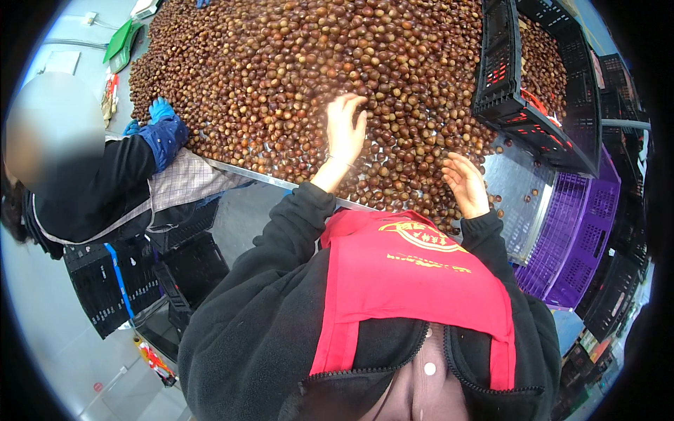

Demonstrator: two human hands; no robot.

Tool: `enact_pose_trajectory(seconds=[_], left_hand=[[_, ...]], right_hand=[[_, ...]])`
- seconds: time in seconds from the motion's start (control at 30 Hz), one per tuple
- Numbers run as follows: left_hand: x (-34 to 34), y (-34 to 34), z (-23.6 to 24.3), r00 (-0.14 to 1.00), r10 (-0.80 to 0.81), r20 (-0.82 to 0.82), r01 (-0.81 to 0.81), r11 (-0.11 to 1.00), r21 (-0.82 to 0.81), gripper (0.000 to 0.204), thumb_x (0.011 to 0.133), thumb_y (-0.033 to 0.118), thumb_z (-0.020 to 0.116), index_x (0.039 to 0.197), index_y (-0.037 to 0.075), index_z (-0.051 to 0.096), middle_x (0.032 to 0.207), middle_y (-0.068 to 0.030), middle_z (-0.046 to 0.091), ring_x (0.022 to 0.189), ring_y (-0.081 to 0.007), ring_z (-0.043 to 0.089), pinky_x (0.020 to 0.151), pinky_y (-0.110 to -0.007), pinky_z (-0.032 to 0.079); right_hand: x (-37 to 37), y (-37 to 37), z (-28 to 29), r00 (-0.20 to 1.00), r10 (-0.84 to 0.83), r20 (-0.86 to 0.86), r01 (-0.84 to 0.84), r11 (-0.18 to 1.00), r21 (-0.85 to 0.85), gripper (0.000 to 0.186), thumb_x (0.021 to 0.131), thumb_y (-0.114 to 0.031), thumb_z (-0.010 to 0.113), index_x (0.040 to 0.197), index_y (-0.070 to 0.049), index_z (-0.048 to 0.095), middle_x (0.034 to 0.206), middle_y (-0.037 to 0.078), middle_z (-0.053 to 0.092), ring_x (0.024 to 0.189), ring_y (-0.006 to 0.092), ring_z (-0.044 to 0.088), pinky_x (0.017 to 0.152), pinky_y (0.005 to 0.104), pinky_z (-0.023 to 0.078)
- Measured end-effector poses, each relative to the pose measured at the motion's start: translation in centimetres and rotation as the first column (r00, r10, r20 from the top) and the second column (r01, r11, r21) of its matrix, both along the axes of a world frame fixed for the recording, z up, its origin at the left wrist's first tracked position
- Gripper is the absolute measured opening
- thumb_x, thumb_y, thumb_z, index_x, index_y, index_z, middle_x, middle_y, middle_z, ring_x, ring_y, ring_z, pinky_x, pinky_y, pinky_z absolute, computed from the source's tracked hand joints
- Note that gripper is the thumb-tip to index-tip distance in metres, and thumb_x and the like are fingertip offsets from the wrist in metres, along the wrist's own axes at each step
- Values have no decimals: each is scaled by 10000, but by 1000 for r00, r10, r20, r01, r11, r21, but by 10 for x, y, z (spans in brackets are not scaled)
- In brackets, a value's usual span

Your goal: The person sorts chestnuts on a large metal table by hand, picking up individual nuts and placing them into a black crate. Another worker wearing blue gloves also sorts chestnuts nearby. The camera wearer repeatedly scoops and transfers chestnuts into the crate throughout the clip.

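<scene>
A heap of round, glossy brown nuts (281, 77) covers a steel sorting table (511, 210). My left hand (345, 130) is over the front middle of the heap, fingers bent and thumb apart, with no nut visible in it; its fingertips are close to the nuts beyond. My right hand (463, 181) lies at the heap's right front, palm partly up and empty, fingers loosely curved and apart, beside loose nuts on the bare metal.
A co-worker (91, 189) in blue gloves works at the left. Black crates (498, 70) stand on the table's right, purple crates (583, 231) beside it, more black crates (105, 288) below left. A green scale (121, 43) sits at the upper left.
</scene>
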State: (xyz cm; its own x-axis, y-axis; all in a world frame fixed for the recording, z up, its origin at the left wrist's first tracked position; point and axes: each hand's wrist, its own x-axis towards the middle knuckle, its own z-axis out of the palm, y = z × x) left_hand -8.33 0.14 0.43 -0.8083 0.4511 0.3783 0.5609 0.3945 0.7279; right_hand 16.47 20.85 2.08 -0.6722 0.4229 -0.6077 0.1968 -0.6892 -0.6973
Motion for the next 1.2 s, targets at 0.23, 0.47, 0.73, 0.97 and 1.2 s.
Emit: enact_pose_trajectory(seconds=[0.23,0.47,0.73,0.97,1.2], left_hand=[[-51,20,13,958,54,-281,-79,994,-78,125,877,119,753,995,97,718,1071,-72,631,1030,-295,569,893,-403,474],[-81,45,16,894,-84,-440,-199,806,-558,368,802,379,854,1037,125,728,1225,-60,531,1170,-295,478,971,-481,400],[-62,29,38,946,-145,-291,91,978,-190,318,810,224,855,1066,92,719,1120,-53,683,1111,-308,583,983,-446,448],[25,12,88,642,-489,590,239,859,452,376,905,-10,774,1265,10,666,1029,-38,710,887,-86,680,768,-209,555],[60,1,100,689,-500,525,323,860,396,321,912,14,768,1228,31,713,1122,-36,662,961,-110,656,825,-244,549]], right_hand=[[-15,-24,11,996,72,-59,-71,997,25,287,1050,-143,596,1304,-13,635,1139,98,723,1001,177,693,896,309,543],[-11,-37,18,995,67,-77,-65,997,37,245,1050,-133,588,1256,-17,654,1099,87,724,970,155,684,881,294,543],[-7,-43,28,988,62,-142,-50,995,88,213,1054,-153,598,1211,-28,668,1063,62,718,942,136,672,855,279,531],[-42,-49,62,946,177,-271,-91,949,302,275,1034,-206,664,1244,-28,668,1067,45,726,955,109,658,874,268,520],[-66,-65,78,908,290,-302,-194,930,312,354,1042,-190,648,1313,38,639,1042,76,740,891,118,684,779,273,543]])
